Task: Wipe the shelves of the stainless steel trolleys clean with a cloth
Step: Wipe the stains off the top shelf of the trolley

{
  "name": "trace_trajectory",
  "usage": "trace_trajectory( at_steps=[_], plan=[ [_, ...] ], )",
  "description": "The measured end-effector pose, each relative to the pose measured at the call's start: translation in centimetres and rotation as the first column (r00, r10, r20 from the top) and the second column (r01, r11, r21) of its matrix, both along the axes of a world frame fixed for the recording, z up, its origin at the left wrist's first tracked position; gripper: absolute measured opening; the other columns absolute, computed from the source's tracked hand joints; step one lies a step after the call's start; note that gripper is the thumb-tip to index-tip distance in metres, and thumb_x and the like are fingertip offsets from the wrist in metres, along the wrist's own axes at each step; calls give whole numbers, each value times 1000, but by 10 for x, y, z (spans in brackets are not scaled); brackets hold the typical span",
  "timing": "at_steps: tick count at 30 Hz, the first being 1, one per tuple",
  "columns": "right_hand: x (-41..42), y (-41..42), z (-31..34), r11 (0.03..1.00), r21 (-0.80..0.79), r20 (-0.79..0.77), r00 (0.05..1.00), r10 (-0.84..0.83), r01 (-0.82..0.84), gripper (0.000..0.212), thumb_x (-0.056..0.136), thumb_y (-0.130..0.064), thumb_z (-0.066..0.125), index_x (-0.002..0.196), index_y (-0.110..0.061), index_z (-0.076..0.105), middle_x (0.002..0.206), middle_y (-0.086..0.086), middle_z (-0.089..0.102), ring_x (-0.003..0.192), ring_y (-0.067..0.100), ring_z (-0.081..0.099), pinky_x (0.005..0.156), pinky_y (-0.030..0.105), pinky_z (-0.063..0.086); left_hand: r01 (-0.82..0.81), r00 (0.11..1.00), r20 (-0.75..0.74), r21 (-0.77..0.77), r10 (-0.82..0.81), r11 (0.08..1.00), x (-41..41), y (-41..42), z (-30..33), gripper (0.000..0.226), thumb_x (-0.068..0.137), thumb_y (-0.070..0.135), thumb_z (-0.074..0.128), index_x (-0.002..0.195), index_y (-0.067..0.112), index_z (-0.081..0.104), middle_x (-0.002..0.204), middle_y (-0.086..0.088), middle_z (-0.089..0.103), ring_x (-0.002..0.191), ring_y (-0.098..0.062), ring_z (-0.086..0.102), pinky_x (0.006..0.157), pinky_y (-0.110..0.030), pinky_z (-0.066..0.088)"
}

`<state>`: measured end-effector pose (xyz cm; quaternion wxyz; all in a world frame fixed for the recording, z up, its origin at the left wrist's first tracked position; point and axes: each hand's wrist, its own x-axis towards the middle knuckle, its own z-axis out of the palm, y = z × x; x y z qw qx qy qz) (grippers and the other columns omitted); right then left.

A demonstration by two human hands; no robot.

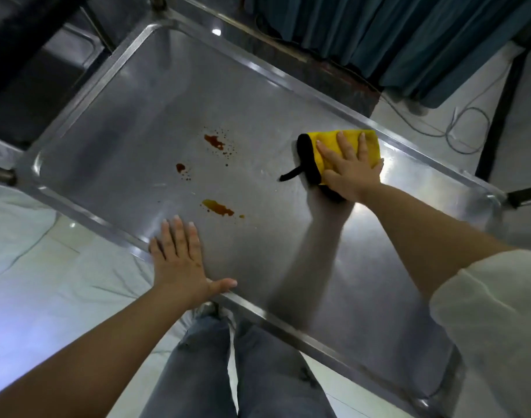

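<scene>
- Right hand (350, 164) lies flat with fingers spread and straight, pressing the cloth (333, 146) down on the shelf (143, 98) at the right of centre in the frame, close to the far rim.
- Left hand (179, 260) is also flat and spread, palm on the near rim at lower centre, holding nothing and seemingly bracing the trolley.
- Brown stains (217, 208) lie to the left of the cloth, well apart from it: one blotch above centre with fine spatter, a small dot further left, a longer orange-brown smear nearest the left hand.
- My judgement: the wipe must sweep leftward along the shelf's long axis; the right hand has the cloth, though the left is nearer the lowest smear.
- Cloth is plush yellow pile with a black fuzzy border and a black loop trailing left; it looks soft and absorbent.
- Shelf is brushed stainless steel, rectangular with a raised rim and rounded corners, reflective enough to mirror the right forearm.
</scene>
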<state>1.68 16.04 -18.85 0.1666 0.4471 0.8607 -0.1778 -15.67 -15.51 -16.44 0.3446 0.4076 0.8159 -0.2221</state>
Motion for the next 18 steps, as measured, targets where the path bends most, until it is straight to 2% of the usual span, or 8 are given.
trace_trajectory(
  at_steps=[4,9,14,18],
  plan=[
    [-21,24,2,998,9,-21,998,-65,65,61,91,-47,34,139,-61,1,159,-10,-13,143,29,-24,103,75,-3,11,1000,-23,-9,-11,1000,1,1,-2,135,44,97,-1,123,1,-52,130,-26,-56,128,-44,-43,115,-58,-7],
    [-30,6,7,991,17,-45,990,-130,131,59,94,-46,35,143,-56,3,159,-6,-15,142,33,-25,103,76,-3,20,999,-36,-9,-20,1000,0,1,-6,136,40,98,-4,123,2,-52,130,-25,-57,128,-43,-44,115,-58,-9],
    [-11,-53,7,1000,0,-44,999,6,-6,60,93,-46,36,142,-58,4,159,-7,-16,142,33,-26,103,75,-3,17,1000,-18,-14,-17,1000,-1,0,-5,136,39,98,-3,120,1,-54,125,-27,-59,124,-45,-47,115,-59,-10],
    [14,-121,8,997,-5,-47,996,82,-82,62,90,-44,37,141,-59,5,158,-10,-17,141,31,-28,104,73,-4,5,1000,-7,45,-4,999,-1,-2,-5,136,38,97,-7,121,0,-52,126,-28,-58,128,-47,-43,114,-59,-10]
  ],
)
